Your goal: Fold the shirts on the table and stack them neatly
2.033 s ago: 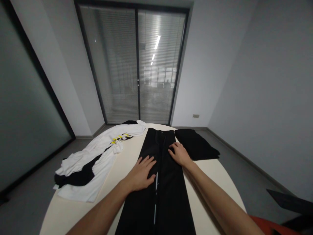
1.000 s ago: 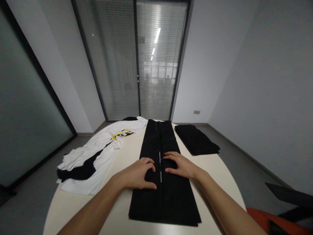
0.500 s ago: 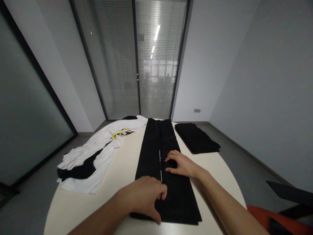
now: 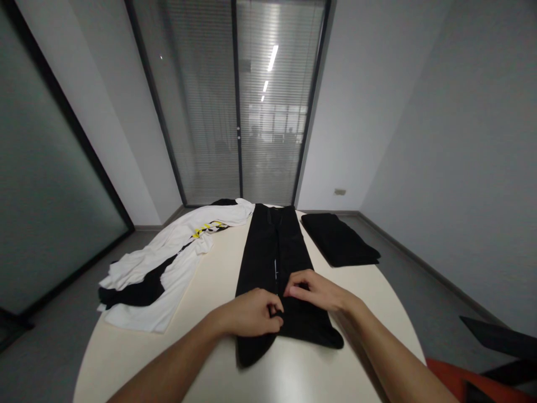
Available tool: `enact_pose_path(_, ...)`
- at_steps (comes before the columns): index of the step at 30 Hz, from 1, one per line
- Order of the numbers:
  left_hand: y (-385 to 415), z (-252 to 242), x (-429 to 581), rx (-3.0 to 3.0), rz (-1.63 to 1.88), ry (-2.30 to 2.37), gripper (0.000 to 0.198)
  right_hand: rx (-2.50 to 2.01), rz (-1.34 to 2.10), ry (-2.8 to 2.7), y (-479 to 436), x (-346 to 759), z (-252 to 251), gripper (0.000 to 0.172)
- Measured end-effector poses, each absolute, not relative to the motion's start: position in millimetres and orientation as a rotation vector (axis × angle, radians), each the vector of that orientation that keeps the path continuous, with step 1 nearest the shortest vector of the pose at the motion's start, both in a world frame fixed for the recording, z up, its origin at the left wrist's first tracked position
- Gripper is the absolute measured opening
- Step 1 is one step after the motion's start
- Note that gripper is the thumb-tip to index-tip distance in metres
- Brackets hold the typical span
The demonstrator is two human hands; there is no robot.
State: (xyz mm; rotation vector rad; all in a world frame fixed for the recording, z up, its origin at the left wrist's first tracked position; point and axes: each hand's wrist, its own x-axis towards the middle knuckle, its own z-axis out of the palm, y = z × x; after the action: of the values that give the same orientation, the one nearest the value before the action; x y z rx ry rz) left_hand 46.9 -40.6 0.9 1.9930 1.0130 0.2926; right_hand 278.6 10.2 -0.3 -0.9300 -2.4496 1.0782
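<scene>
A pair of black trousers (image 4: pixel 262 246) lies lengthwise on the pale table, waistband at the far edge and legs toward me. My left hand (image 4: pixel 254 313) is closed on the cloth of the left leg near its lower end, thumb and fingers pinching it. On the right leg, my right hand (image 4: pixel 312 288) pinches the fabric near the inner edge. The lower ends of both legs are bunched and partly lifted, and the left one droops in a rounded fold. A thin white line shows along the gap between the legs.
White shirts with black and yellow parts (image 4: pixel 168 246) lie loosely along the table's left side. A folded black garment (image 4: pixel 339 240) rests at the right edge. The round table (image 4: pixel 210 369) has a red and black chair (image 4: pixel 470 375) at its lower right.
Both hands have closed on the trouser legs. The lower ends have been drawn up and away from me, now bunched rather than flat. My right hand has come slightly nearer.
</scene>
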Motion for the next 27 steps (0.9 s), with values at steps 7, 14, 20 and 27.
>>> enact_pose_path(7, -12, -22, 40, 1.565, 0.539, 0.981, 0.027, -1.025, 1.457, -2.437, -7, 272, 12, 0.044)
enact_pose_path(14, -4, -30, 38, 1.417, 0.704, 1.033, 0.049, -0.973, 1.240, -2.268, -2, 263, 1, 0.034)
enact_pose_path(20, 0, -23, 32, 1.346, 0.766, 1.048, 0.053, -0.920, 1.241, -2.085, 4, 263, -5, 0.030)
enact_pose_path(27, -4, -7, 1, 1.598, 0.709, 0.792, 0.083, -1.007, 1.293, -1.764, 26, 271, -21, 0.037)
